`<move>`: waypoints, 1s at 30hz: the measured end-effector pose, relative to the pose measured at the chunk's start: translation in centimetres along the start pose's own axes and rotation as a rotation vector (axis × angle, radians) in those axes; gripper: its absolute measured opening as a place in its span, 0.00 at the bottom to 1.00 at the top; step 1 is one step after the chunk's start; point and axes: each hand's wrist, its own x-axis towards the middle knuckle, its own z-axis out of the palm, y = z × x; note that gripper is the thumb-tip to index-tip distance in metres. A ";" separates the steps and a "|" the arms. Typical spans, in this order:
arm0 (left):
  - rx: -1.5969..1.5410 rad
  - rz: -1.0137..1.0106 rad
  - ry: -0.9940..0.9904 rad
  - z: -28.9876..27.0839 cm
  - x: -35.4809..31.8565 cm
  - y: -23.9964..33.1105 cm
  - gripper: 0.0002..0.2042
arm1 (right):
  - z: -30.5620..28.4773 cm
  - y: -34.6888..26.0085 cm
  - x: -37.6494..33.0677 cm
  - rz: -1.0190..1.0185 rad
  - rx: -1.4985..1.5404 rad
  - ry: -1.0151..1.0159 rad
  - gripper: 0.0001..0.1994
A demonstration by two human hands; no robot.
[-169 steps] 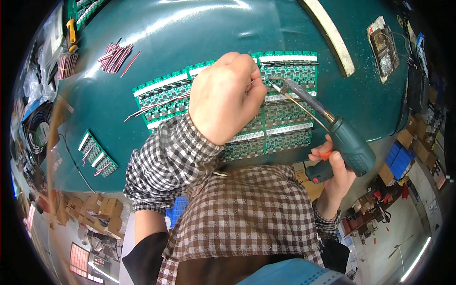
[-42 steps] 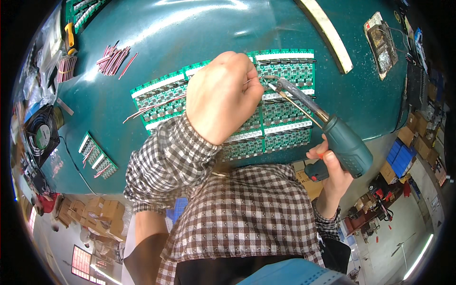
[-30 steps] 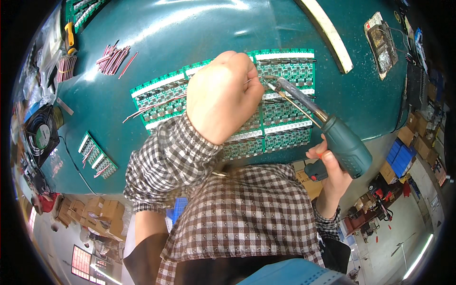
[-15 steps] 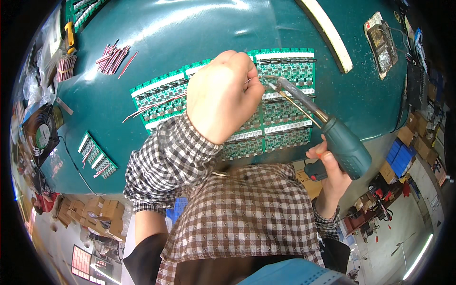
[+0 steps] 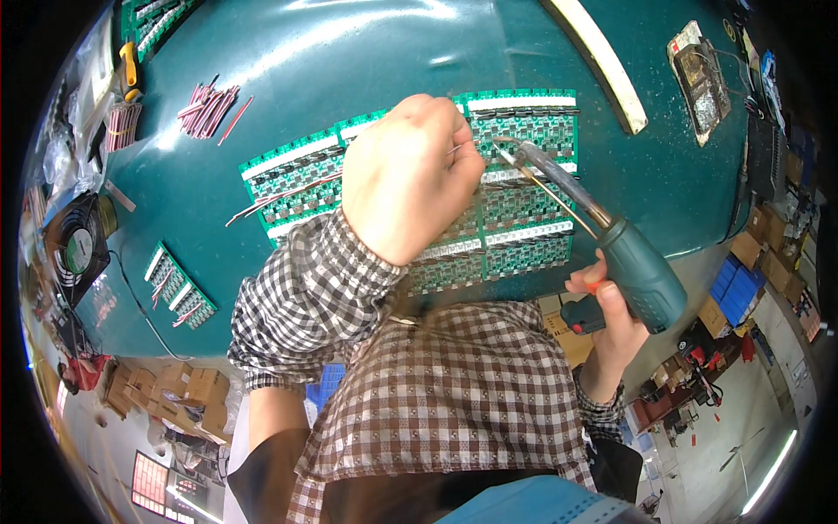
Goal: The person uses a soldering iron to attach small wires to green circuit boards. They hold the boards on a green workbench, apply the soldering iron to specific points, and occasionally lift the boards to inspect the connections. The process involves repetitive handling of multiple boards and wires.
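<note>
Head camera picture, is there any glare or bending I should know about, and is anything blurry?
Head view: white glare streaks on the green table top near the upper edge; strong fisheye bending, so the pale strip and the table's edges curve toward the dark round rim; the left hand, soldering gun and circuit boards look sharp; clutter at the rim is squeezed and hard to read.

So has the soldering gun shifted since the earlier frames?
No, barely. The soldering gun in the right hand keeps its tip over the same corner of the green circuit boards.

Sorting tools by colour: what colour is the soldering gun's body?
Dark teal green, with a small red trigger; the soldering gun shows in the head view, in the right hand.
</note>
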 end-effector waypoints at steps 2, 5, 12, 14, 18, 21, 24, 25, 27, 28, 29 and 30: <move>0.014 -0.008 0.000 0.0 -0.1 0.1 0.04 | 0.2 -0.1 -0.1 0.015 0.010 0.021 0.22; 0.035 -0.019 0.007 0.2 -0.2 0.3 0.04 | 0.3 0.0 -0.1 0.027 0.065 0.026 0.20; 0.068 -0.023 -0.004 0.1 -0.3 0.5 0.04 | -0.3 0.3 -0.2 0.032 0.145 -0.021 0.16; 0.064 -0.018 0.009 0.2 -0.4 0.5 0.04 | -0.2 0.3 -0.1 0.022 0.092 -0.018 0.17; 0.058 -0.019 0.014 0.3 -0.4 0.5 0.04 | 0.1 0.3 0.0 -0.004 -0.003 -0.010 0.21; 0.061 -0.020 0.015 0.4 -0.4 0.5 0.04 | 0.2 0.3 0.0 -0.015 -0.012 -0.006 0.21; 0.069 -0.022 0.017 0.3 -0.3 0.6 0.04 | 0.1 0.2 0.1 -0.020 -0.018 -0.015 0.21; 0.074 -0.021 0.020 0.3 -0.3 0.5 0.05 | 0.1 0.2 0.2 -0.021 -0.019 -0.021 0.21; 0.074 -0.017 0.026 0.4 -0.3 0.5 0.05 | 0.2 0.2 0.2 -0.029 -0.025 -0.022 0.20; 0.070 -0.016 0.029 0.5 -0.4 0.4 0.05 | 0.2 0.3 0.2 -0.033 -0.028 -0.022 0.20; 0.068 -0.015 0.033 0.5 -0.3 0.4 0.05 | 0.3 0.3 0.2 -0.040 -0.033 -0.026 0.20; 0.065 -0.015 0.032 0.4 -0.3 0.5 0.05 | 0.3 0.3 0.3 -0.047 -0.038 -0.030 0.20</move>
